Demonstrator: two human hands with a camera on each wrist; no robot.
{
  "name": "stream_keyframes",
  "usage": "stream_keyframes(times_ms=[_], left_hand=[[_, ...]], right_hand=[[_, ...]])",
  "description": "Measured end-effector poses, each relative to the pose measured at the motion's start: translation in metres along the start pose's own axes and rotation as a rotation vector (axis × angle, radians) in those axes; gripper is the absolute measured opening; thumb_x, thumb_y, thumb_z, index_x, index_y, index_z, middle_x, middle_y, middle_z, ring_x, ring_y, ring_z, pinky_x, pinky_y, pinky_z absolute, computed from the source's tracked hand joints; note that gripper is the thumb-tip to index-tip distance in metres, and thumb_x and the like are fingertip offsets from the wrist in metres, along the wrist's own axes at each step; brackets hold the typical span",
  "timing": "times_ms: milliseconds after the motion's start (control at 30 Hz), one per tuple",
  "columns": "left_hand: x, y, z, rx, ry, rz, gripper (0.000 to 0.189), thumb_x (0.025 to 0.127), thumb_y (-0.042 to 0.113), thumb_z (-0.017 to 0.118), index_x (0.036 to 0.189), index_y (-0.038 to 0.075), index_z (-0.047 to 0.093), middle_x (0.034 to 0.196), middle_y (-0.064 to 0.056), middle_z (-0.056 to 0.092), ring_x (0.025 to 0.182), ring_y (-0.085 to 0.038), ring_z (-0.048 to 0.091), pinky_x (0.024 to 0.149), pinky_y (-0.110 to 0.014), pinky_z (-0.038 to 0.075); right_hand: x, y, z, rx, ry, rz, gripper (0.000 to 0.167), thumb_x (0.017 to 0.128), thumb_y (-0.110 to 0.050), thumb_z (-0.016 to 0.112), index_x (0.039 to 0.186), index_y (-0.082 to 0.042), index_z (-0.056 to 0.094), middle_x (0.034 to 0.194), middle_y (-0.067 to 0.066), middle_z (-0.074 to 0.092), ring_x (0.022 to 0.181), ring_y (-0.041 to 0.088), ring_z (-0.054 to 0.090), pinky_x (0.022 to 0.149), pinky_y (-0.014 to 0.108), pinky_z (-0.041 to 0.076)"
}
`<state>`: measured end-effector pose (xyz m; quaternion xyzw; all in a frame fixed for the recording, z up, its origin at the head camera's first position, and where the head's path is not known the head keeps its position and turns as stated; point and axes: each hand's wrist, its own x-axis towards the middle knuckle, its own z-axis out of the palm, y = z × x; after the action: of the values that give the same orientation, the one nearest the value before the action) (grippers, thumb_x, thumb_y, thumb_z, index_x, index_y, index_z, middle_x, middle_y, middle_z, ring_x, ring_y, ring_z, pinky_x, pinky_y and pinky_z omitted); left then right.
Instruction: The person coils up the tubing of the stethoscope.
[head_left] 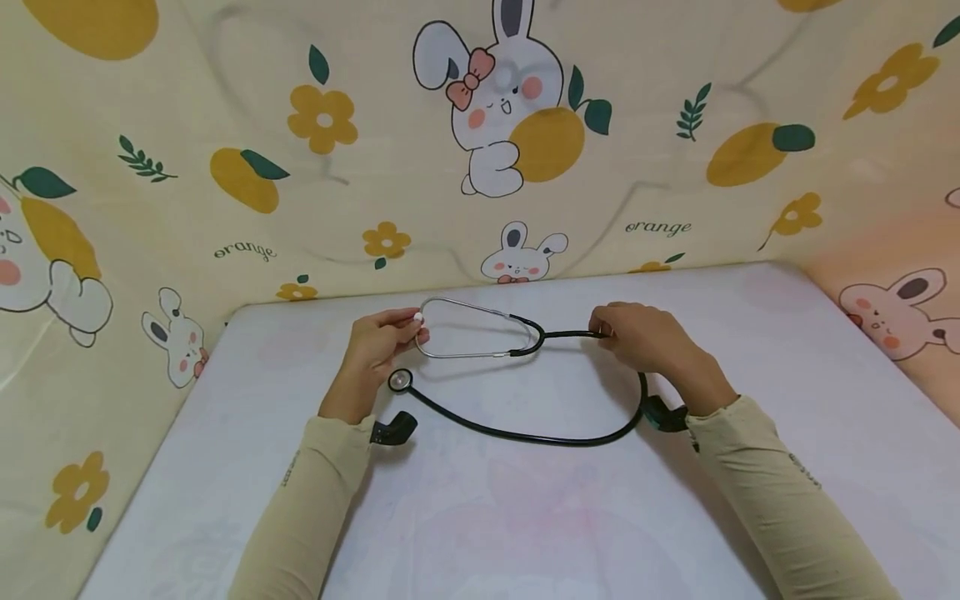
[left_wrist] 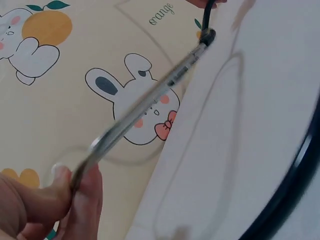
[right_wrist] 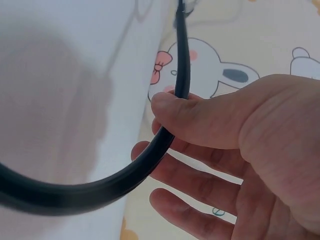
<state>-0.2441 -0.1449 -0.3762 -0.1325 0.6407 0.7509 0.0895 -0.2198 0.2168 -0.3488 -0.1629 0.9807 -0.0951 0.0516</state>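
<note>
A stethoscope with black tubing [head_left: 517, 434] and a metal headset [head_left: 467, 356] stretches between both hands. My left hand [head_left: 375, 343] pinches the metal headset at the earpiece end, thumb against fingers, as the left wrist view [left_wrist: 75, 195] also shows. With thumb and fingertips, my right hand [head_left: 648, 337] grips the black tube just past the Y-joint; its other fingers spread behind the tube in the right wrist view. The headset is raised above the table, casting a shadow. From the right hand the tube curves down and back leftward to the round chest piece [head_left: 401, 381], near the left wrist.
The white table [head_left: 480, 517] meets an upright cream cloth [head_left: 390, 183] printed with rabbits, oranges and flowers at its back. The cloth continues up along both sides. Black wrist-worn mounts [head_left: 395, 428] stick out beneath both sleeves.
</note>
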Motion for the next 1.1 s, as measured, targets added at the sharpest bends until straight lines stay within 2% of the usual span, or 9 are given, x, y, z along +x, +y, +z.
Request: stream_keyframes(times_ms=[233,300,433,533,600,700,767,867,1100], left_hand=[[0.0,-0.001,0.0,0.095,-0.159,0.07,0.061,0.089,-0.019,0.056,0.146,0.0,0.046,0.141,-0.021,0.049,0.104,-0.018,0.064,0.079,-0.016,0.054],[0.0,0.0,0.0,0.104,-0.213,0.084,0.068,0.086,-0.023,0.053,0.148,0.003,0.044,0.147,-0.025,0.044,0.111,-0.023,0.06,0.077,-0.017,0.055],[-0.001,0.001,0.001,0.152,-0.319,0.08,0.064,0.092,-0.016,0.053,0.15,0.006,0.041,0.151,-0.024,0.042,0.118,-0.031,0.056,0.081,-0.023,0.057],[-0.004,0.0,0.005,0.411,-0.395,0.131,0.059,0.095,0.001,0.062,0.15,0.008,0.042,0.149,-0.02,0.047,0.125,-0.034,0.055,0.095,-0.035,0.054],[-0.008,-0.003,0.012,0.72,-0.433,0.221,0.065,0.092,0.014,0.072,0.149,0.008,0.043,0.146,-0.019,0.05,0.131,-0.036,0.051,0.103,-0.042,0.049],[-0.019,-0.005,0.021,1.187,-0.41,0.323,0.077,0.08,0.03,0.084,0.146,0.01,0.048,0.137,-0.013,0.057,0.128,-0.032,0.05,0.105,-0.049,0.043],[-0.024,-0.008,0.028,1.401,-0.364,0.354,0.078,0.074,0.034,0.088,0.14,0.011,0.055,0.128,-0.009,0.061,0.121,-0.03,0.052,0.102,-0.05,0.042],[-0.024,-0.013,0.036,1.538,-0.299,0.371,0.061,0.075,0.032,0.088,0.127,0.012,0.065,0.112,-0.004,0.064,0.108,-0.025,0.056,0.095,-0.051,0.04],[-0.017,-0.02,0.035,1.546,-0.266,0.523,0.029,0.08,0.006,0.072,0.108,0.01,0.073,0.093,0.0,0.069,0.086,-0.017,0.06,0.087,-0.048,0.03]], right_hand=[[0.0,0.0,0.0,0.011,0.01,0.003,0.018,0.092,-0.014,0.067,0.11,-0.012,0.069,0.101,0.002,0.066,0.088,0.024,0.063,0.067,0.04,0.048],[0.0,0.0,-0.001,0.014,0.027,0.001,0.018,0.092,-0.014,0.068,0.11,-0.013,0.069,0.101,0.002,0.067,0.089,0.024,0.063,0.067,0.041,0.049],[0.0,0.0,0.0,0.026,0.063,-0.019,0.016,0.093,-0.014,0.067,0.108,-0.013,0.069,0.103,0.004,0.068,0.091,0.026,0.064,0.07,0.045,0.05],[0.001,-0.001,0.001,0.035,0.072,-0.021,0.015,0.093,-0.013,0.066,0.108,-0.012,0.069,0.103,0.005,0.068,0.091,0.026,0.064,0.071,0.047,0.05],[0.002,-0.001,0.003,0.037,0.07,-0.014,0.015,0.093,-0.013,0.066,0.108,-0.012,0.069,0.103,0.005,0.068,0.09,0.026,0.064,0.071,0.046,0.05],[0.005,-0.004,0.001,0.034,0.068,-0.021,0.016,0.093,-0.014,0.067,0.108,-0.013,0.069,0.102,0.004,0.067,0.089,0.025,0.063,0.07,0.045,0.05],[0.005,-0.005,0.0,0.032,0.066,-0.028,0.016,0.093,-0.015,0.066,0.109,-0.013,0.069,0.102,0.004,0.067,0.089,0.025,0.063,0.069,0.045,0.05],[0.003,-0.005,-0.003,0.024,0.068,-0.026,0.016,0.093,-0.015,0.066,0.109,-0.013,0.069,0.102,0.003,0.068,0.088,0.024,0.063,0.068,0.044,0.049],[0.001,-0.003,-0.005,0.076,0.047,-0.016,0.017,0.097,-0.016,0.062,0.113,-0.013,0.065,0.103,0.006,0.071,0.085,0.024,0.063,0.065,0.04,0.047]])
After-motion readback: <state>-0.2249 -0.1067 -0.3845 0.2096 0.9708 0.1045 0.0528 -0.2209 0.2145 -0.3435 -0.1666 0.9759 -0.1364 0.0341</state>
